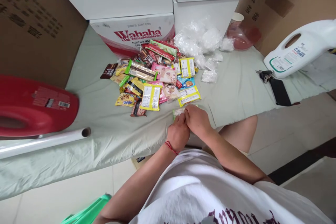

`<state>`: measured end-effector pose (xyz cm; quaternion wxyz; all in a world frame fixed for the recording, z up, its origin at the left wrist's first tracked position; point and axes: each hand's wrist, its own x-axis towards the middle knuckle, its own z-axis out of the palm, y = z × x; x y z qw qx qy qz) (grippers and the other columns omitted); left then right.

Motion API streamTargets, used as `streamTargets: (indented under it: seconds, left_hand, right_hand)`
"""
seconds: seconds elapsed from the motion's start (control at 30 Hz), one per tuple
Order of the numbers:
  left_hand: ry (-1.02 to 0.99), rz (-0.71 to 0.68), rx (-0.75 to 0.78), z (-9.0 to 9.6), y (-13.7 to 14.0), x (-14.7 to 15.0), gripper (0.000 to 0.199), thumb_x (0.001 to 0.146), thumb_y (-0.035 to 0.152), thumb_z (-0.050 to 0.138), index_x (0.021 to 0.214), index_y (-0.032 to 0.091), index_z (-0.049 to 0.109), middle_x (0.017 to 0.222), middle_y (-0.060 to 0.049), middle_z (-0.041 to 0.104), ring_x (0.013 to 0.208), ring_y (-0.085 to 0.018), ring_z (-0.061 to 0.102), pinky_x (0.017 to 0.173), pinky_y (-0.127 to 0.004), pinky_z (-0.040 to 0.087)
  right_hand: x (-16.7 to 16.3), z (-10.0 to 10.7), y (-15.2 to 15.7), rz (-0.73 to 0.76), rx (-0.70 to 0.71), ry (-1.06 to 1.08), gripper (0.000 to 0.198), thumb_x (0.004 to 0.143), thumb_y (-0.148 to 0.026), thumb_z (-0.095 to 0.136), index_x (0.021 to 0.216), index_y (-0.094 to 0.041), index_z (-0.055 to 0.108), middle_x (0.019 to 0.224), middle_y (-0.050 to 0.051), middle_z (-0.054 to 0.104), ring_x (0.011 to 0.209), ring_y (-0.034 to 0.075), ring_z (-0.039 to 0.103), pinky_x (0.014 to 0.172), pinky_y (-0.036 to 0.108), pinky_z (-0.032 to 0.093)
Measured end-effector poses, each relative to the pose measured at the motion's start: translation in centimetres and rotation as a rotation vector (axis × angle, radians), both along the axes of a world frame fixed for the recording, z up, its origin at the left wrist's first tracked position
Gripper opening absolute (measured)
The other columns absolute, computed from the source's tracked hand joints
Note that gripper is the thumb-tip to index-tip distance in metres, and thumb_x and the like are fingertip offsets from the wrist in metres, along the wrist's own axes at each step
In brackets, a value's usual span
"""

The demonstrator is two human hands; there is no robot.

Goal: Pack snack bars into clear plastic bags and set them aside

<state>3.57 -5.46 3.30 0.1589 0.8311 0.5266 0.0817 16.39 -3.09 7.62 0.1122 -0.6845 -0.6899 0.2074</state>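
Observation:
My left hand (178,133), with a red string bracelet at the wrist, and my right hand (198,120) meet at the front edge of the cloth-covered surface. Both are closed, fingertips together, on a small green-and-white snack packet (178,112); most of it is hidden by my fingers. Just beyond lies a heap of wrapped snacks. A yellow-edged packet (189,96) is closest to my right hand, and another yellow-striped packet (151,97) lies to the left. Further back are a striped green-ended bar (142,71), a pink packet (168,75) and a brown cocoa packet (109,71).
Behind the heap stands a Wahaha carton (136,29), with crumpled clear plastic wrap (199,40) at its right. A red jug (39,106) and a white roll (47,142) lie left. At right are a white detergent bottle (294,50), keys (265,75) and a black phone (280,92).

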Motion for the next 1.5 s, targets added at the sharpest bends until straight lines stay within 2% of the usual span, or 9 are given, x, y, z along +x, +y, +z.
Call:
streamTargets:
  seconds: [0.23, 0.43, 0.6, 0.77, 0.97, 1.07, 1.23, 1.4, 1.5]
  left_hand:
    - [-0.687, 0.066, 0.146, 0.3, 0.7, -4.5, 0.039, 0.096, 0.01, 0.043, 0.129, 0.019, 0.063, 0.104, -0.007, 0.071, 0.087, -0.016, 0.068, 0.08, -0.029, 0.057]
    - [-0.459, -0.408, 0.219, -0.9, 1.0, -3.8, 0.056, 0.106, 0.036, 0.043, 0.158, 0.016, 0.04, 0.159, -0.019, 0.048, 0.15, -0.03, 0.043, 0.122, -0.049, 0.038]
    - [-0.218, -0.465, 0.175, -1.7, 1.4, -3.8, 0.08, 0.103, 0.056, 0.045, 0.164, 0.01, 0.026, 0.169, -0.021, 0.032, 0.16, -0.034, 0.023, 0.128, -0.054, 0.024]
    - [-0.085, -0.374, 0.239, -2.0, 2.2, -3.1, 0.069, 0.102, 0.044, 0.05, 0.16, 0.01, 0.037, 0.169, -0.021, 0.033, 0.159, -0.038, 0.024, 0.126, -0.056, 0.025]
    - [-0.079, -0.228, 0.189, -1.5, 5.1, -2.1, 0.047, 0.101, 0.016, 0.04, 0.146, 0.014, 0.055, 0.15, -0.022, 0.057, 0.141, -0.037, 0.052, 0.111, -0.058, 0.044]
    - [-0.307, -0.075, 0.044, 0.4, 5.6, -1.7, 0.043, 0.103, 0.02, 0.038, 0.14, 0.01, 0.056, 0.137, -0.023, 0.065, 0.129, -0.034, 0.061, 0.106, -0.053, 0.05]
    - [-0.802, 0.03, -0.34, 2.7, 3.6, 0.6, 0.043, 0.107, 0.043, 0.038, 0.139, 0.02, 0.056, 0.127, -0.01, 0.071, 0.114, -0.023, 0.068, 0.1, -0.037, 0.056]
    - [-1.031, 0.136, -0.474, 0.8, 1.5, 4.0, 0.039, 0.107, 0.045, 0.041, 0.134, 0.022, 0.057, 0.125, -0.01, 0.069, 0.113, -0.023, 0.066, 0.1, -0.04, 0.056]
    - [-1.021, 0.162, -0.459, -0.2, 1.7, 5.2, 0.036, 0.107, 0.045, 0.041, 0.128, 0.022, 0.059, 0.119, -0.01, 0.067, 0.111, -0.022, 0.065, 0.1, -0.04, 0.055]
  right_hand:
    - [0.8, -1.9, -3.0, 0.161, 0.119, 0.037, 0.04, 0.1, -0.014, 0.045, 0.135, -0.019, 0.064, 0.119, 0.013, 0.065, 0.108, 0.027, 0.06, 0.087, 0.036, 0.051]
    - [0.3, -3.6, -5.6, 0.178, 0.178, 0.058, 0.056, 0.093, -0.014, 0.056, 0.149, -0.015, 0.053, 0.138, 0.02, 0.056, 0.121, 0.035, 0.053, 0.104, 0.053, 0.05]
    - [4.4, -3.8, -6.9, 0.26, 0.183, 0.429, 0.038, 0.097, -0.015, 0.056, 0.132, -0.024, 0.066, 0.148, 0.012, 0.055, 0.132, 0.028, 0.054, 0.112, 0.047, 0.048]
    - [8.3, -3.9, -7.8, -0.06, 0.154, 0.693, 0.021, 0.102, -0.033, 0.058, 0.109, -0.027, 0.076, 0.111, 0.006, 0.073, 0.1, 0.021, 0.068, 0.089, 0.036, 0.055]
    - [8.2, -4.5, -7.2, -0.293, 0.08, 0.971, 0.024, 0.095, -0.046, 0.067, 0.1, -0.026, 0.079, 0.083, 0.002, 0.069, 0.07, 0.016, 0.058, 0.067, 0.029, 0.049]
    - [7.5, -4.5, -6.5, -0.353, 0.028, 1.088, 0.029, 0.093, -0.051, 0.069, 0.101, -0.025, 0.078, 0.08, 0.002, 0.068, 0.068, 0.015, 0.056, 0.066, 0.028, 0.05]
    - [6.6, -3.7, -5.1, -0.35, -0.047, 1.33, 0.06, 0.084, -0.064, 0.074, 0.132, -0.028, 0.067, 0.124, 0.008, 0.068, 0.078, 0.015, 0.059, 0.065, 0.029, 0.054]
    - [5.9, -2.9, -3.9, -0.393, -0.134, 1.299, 0.056, 0.076, -0.058, 0.084, 0.12, -0.026, 0.071, 0.09, 0.002, 0.069, 0.075, 0.017, 0.059, 0.065, 0.027, 0.052]
    - [5.9, -2.8, -3.6, -0.438, -0.159, 1.296, 0.048, 0.075, -0.057, 0.085, 0.108, -0.024, 0.073, 0.089, 0.002, 0.072, 0.081, 0.02, 0.064, 0.073, 0.031, 0.054]
